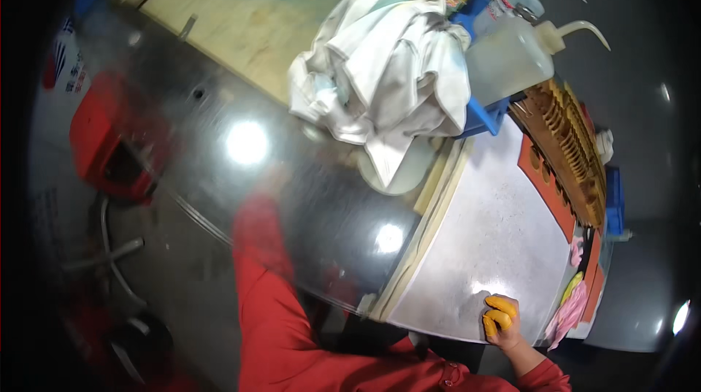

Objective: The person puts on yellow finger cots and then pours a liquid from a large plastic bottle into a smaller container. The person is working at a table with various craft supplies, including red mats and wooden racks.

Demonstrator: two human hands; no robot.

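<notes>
My right hand [505,328] is at the near edge of a pale grey speckled board [489,239], its fingers closed over a small yellow pad [499,314] pressed onto the board. My left arm, in a red sleeve [257,260], reaches forward over a curved shiny metal surface [219,100]. My left hand [272,175] is only a motion-blurred smear there, and I cannot make out its fingers or anything in it.
A heap of white cloth [387,71] lies over a blue bin [483,116]. Two clear squeeze bottles [511,56] stand behind it. A slotted wooden rack [573,147] on an orange mat [544,180] lines the right side, with pink and yellow rags [573,304] near it. A red box [109,144] sits at the left.
</notes>
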